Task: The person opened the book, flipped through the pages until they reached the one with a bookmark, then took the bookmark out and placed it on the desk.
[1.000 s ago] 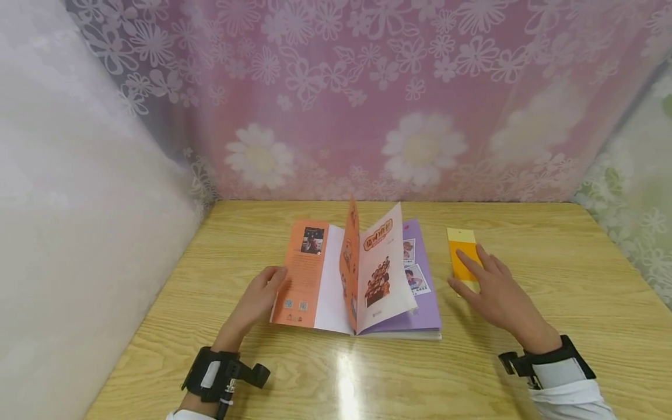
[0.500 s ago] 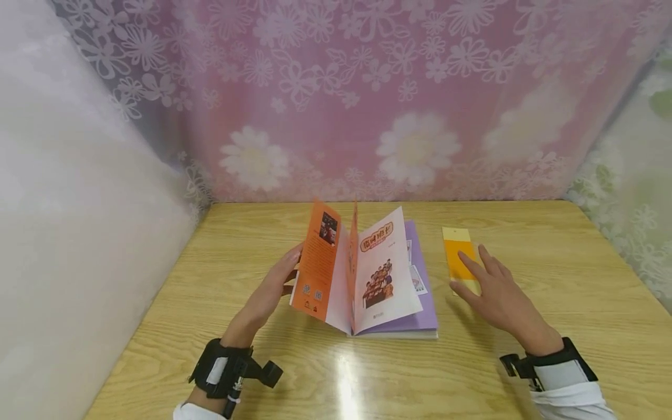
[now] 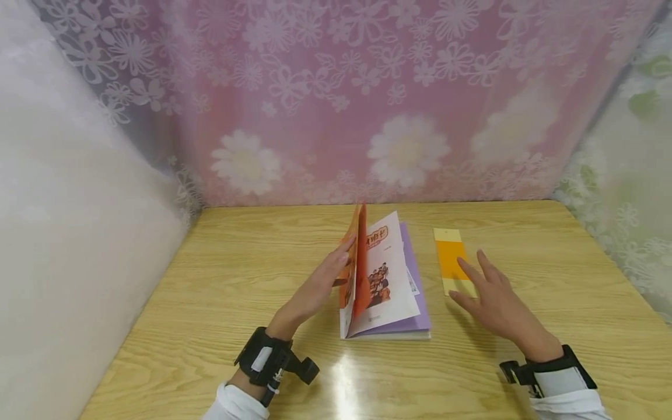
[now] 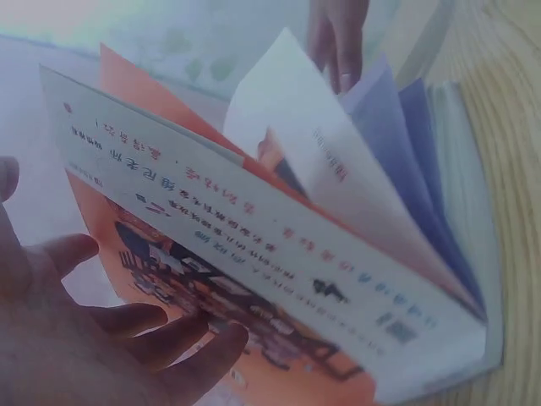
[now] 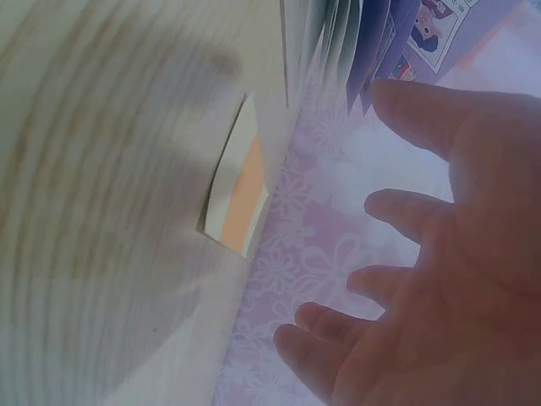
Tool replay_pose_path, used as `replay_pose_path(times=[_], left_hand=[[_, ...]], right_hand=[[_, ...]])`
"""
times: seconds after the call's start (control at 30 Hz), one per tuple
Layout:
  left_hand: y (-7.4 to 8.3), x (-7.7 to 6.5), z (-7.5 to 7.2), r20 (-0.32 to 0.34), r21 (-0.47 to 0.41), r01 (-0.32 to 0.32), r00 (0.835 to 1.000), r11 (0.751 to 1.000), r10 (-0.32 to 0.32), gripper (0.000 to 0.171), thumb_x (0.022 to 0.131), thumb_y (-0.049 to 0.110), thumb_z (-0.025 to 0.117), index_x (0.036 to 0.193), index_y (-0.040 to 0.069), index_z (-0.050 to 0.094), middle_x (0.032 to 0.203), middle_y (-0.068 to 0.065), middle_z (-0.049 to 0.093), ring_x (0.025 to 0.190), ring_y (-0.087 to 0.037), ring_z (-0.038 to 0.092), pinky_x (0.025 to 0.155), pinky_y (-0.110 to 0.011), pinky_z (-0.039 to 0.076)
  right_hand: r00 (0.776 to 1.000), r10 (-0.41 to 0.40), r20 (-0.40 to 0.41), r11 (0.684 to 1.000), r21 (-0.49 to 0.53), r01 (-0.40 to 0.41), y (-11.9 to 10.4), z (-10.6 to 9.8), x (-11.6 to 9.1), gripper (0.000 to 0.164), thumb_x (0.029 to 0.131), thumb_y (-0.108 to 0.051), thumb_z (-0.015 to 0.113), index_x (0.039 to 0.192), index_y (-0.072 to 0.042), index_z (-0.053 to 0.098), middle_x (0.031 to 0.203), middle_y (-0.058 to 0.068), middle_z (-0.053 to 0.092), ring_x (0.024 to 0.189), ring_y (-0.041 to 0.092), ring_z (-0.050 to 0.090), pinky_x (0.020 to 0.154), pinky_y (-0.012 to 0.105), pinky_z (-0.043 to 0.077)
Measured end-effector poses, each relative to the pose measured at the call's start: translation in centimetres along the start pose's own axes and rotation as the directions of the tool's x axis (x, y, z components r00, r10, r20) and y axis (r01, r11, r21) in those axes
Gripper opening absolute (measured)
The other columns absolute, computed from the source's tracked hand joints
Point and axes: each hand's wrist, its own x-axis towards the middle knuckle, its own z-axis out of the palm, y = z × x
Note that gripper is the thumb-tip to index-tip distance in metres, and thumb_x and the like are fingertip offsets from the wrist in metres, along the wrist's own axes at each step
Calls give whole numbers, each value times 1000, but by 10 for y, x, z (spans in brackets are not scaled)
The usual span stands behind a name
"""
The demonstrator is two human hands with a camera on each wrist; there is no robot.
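Observation:
A book (image 3: 385, 274) lies on the table with its orange front cover (image 4: 287, 338) raised nearly upright at the spine. My left hand (image 3: 320, 283) presses against the outside of that cover, its fingers extended, as the left wrist view also shows. Behind the cover stand an orange flap, a tilted white title page and purple pages (image 3: 415, 274). To the right of the book lies a yellow and orange bookmark (image 3: 450, 259). My right hand (image 3: 493, 300) hovers beside the bookmark with spread fingers and holds nothing; the right wrist view shows a gap between them.
The wood-grain table (image 3: 220, 262) stretches out on both sides of the book. A pink flowered curtain (image 3: 315, 116) hangs along its back edge, and a pale sheet (image 3: 94, 204) closes off the left side.
My left hand has moved right, swinging the cover and its flap from lying flat on the left up to nearly upright. The right hand has stayed beside the bookmark.

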Motion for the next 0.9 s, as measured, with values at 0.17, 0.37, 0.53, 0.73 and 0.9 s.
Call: replay_pose_path(times=[0.17,0.37,0.53,0.73,0.9], left_hand=[[-5,12,19,74,106,-62,996,992,54,59,102,37,41,154,25,17,157,-4,16,141,-20,18,108,-51,23],[-9,10,39,128,456,-3,990,890,-62,64,94,45,54,151,30,29,156,-9,19,141,-26,20,107,-54,26],[-15,4,53,137,787,2,975,616,-178,56,91,42,56,145,30,43,154,-10,26,137,-32,28,104,-53,29],[-22,-2,62,118,911,-26,972,411,-201,49,94,42,48,143,38,44,153,-7,28,136,-28,29,102,-51,29],[-24,-4,65,95,916,-7,976,401,-198,49,96,45,46,144,39,42,155,-3,25,137,-26,26,102,-51,28]], right_hand=[[999,-7,-33,1000,7,7,1,4,-2,75,94,-38,59,149,-1,26,152,33,1,127,63,14,92,75,20],[994,-36,-100,999,-17,35,-3,8,2,71,95,-39,57,148,0,31,152,33,7,127,61,20,92,73,25],[997,-34,-65,999,1,34,-8,11,3,69,94,-38,58,146,1,34,152,33,8,128,59,20,93,72,25],[998,-48,-50,999,-4,48,-12,19,4,68,93,-37,60,144,2,37,150,34,13,128,58,21,94,71,25],[997,-76,-22,996,-43,75,-12,21,7,67,94,-37,58,144,3,37,148,34,21,129,57,23,97,69,24]])
